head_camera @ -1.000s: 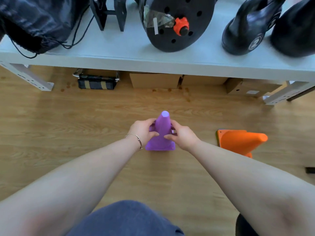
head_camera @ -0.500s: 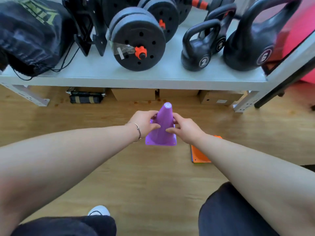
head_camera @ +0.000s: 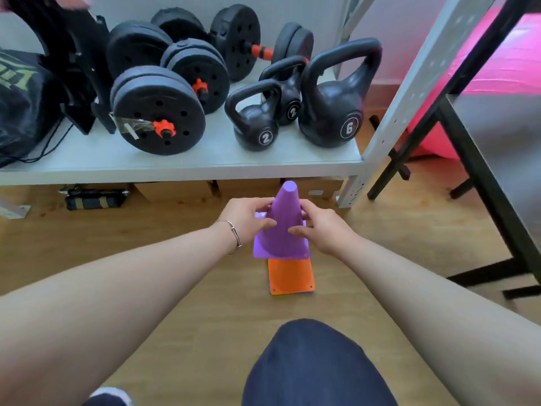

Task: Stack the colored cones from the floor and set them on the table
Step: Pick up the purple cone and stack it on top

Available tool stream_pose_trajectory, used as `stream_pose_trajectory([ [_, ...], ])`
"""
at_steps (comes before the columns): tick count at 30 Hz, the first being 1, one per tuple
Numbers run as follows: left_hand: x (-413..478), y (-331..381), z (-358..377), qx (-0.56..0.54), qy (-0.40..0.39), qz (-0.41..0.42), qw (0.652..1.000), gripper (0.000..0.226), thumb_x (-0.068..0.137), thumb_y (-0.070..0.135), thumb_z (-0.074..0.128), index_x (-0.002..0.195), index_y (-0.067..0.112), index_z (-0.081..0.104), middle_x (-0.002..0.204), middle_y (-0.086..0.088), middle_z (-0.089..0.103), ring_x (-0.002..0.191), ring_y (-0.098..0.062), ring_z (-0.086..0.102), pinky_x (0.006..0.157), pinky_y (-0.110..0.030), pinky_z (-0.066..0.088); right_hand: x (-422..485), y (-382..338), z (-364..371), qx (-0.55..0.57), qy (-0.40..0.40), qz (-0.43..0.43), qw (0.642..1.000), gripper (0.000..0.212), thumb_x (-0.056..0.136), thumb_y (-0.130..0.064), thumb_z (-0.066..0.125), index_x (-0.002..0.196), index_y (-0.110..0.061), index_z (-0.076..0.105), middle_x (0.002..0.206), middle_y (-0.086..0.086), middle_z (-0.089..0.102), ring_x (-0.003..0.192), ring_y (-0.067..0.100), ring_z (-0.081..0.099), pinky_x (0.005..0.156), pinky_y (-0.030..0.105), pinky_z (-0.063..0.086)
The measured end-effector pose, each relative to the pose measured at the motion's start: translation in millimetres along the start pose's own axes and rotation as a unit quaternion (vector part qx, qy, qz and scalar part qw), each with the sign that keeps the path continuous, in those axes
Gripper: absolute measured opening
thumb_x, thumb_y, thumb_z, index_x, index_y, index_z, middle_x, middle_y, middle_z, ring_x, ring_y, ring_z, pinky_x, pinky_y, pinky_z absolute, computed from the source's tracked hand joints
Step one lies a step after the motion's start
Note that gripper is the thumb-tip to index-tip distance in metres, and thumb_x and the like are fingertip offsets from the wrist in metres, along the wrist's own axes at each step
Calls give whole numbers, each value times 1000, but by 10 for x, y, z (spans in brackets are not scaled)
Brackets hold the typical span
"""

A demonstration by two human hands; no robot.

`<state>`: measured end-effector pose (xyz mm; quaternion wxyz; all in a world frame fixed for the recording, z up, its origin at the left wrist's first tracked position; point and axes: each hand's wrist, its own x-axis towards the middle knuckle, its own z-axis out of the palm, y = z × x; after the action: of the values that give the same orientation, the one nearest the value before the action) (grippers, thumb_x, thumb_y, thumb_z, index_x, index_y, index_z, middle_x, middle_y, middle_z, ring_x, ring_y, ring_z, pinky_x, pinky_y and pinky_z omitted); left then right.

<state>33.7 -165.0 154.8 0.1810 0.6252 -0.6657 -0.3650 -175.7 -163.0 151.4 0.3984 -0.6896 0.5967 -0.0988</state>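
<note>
A purple cone (head_camera: 285,227) is held upright above the wooden floor, gripped on both sides. My left hand (head_camera: 246,219) holds its left flank and my right hand (head_camera: 320,228) holds its right flank. Directly below it, the square orange base of an orange cone (head_camera: 290,277) shows on the floor; the purple cone hides its upper part. A thin edge of another colour shows under the orange base. A grey table (head_camera: 497,148) on black legs stands at the right.
A low grey shelf (head_camera: 181,164) ahead carries black kettlebells (head_camera: 329,104), weight plates (head_camera: 158,111) and a black bag (head_camera: 20,104). Cardboard boxes sit under it. A pink ball (head_camera: 480,83) lies behind the table. My knee (head_camera: 310,367) is at the bottom.
The purple cone has been lifted off the floor and carried right, now over the orange cone. The view has tilted up and turned right, showing the shelf and the table.
</note>
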Motion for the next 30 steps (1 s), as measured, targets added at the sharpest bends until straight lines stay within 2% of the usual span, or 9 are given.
stream_pose_trajectory([
  [2, -9, -28, 166, 1, -23, 0, 1000, 47, 76, 28, 74, 118, 46, 63, 96, 24, 67, 89, 2, 59, 79, -13, 40, -66, 152, 42, -5, -11, 13, 1000, 57, 87, -36, 68, 138, -36, 44, 127, 0, 63, 105, 20, 63, 81, 31, 47],
  [7, -3, -89, 498, -26, -27, -18, 999, 47, 78, 27, 74, 122, 41, 63, 113, 20, 69, 99, 6, 54, 81, -8, 36, -67, 432, 106, -25, -18, 31, 999, 58, 86, -38, 68, 138, -38, 42, 128, -1, 63, 109, 20, 64, 88, 35, 52],
  [12, -54, -263, 855, -39, -48, -57, 996, 46, 80, 25, 73, 125, 34, 63, 118, 13, 69, 112, -5, 61, 91, -16, 41, -50, 695, 259, -65, -74, 37, 994, 55, 86, -41, 67, 135, -36, 43, 125, 0, 65, 108, 22, 63, 91, 39, 53],
  [14, -58, -366, 982, -56, -52, -63, 995, 45, 80, 23, 73, 123, 34, 65, 116, 13, 70, 110, -6, 62, 93, -19, 44, -35, 811, 360, -66, -82, 41, 994, 54, 86, -41, 67, 135, -38, 42, 125, -2, 66, 109, 21, 63, 87, 36, 53],
  [19, -3, -621, 1216, -73, -58, -75, 993, 43, 79, 23, 73, 119, 37, 65, 102, 17, 70, 98, -4, 64, 81, -13, 42, 64, 1041, 591, -58, -83, 48, 994, 56, 87, -38, 68, 136, -38, 42, 125, -4, 67, 110, 18, 64, 89, 34, 52],
  [22, 56, -738, 1310, -77, -64, -80, 992, 46, 78, 23, 75, 121, 34, 65, 109, 14, 71, 97, -6, 65, 86, -16, 44, 115, 1159, 699, -43, -85, 54, 994, 55, 87, -36, 69, 135, -36, 43, 125, -5, 67, 111, 18, 64, 90, 36, 52],
  [24, 68, -796, 1356, -69, -69, -80, 992, 46, 78, 23, 75, 122, 34, 65, 112, 13, 71, 95, -5, 64, 86, -17, 44, 126, 1217, 767, -40, -83, 57, 994, 53, 86, -35, 69, 132, -34, 44, 118, -6, 68, 110, 17, 65, 85, 33, 52],
  [27, 45, -877, 1433, -59, -74, -81, 992, 46, 78, 23, 76, 122, 33, 65, 112, 12, 72, 89, -4, 62, 83, -15, 42, 123, 1255, 862, -40, -76, 58, 995, 54, 85, -32, 72, 133, -31, 47, 96, -13, 60, 104, 15, 65, 74, 24, 41],
  [30, 29, -916, 1491, -43, -64, -82, 994, 48, 78, 25, 76, 124, 31, 64, 114, 11, 71, 87, -4, 60, 83, -13, 40, 118, 1262, 909, -45, -69, 55, 995, 57, 84, -31, 73, 135, -29, 47, 97, -9, 62, 103, 16, 65, 74, 21, 37],
])
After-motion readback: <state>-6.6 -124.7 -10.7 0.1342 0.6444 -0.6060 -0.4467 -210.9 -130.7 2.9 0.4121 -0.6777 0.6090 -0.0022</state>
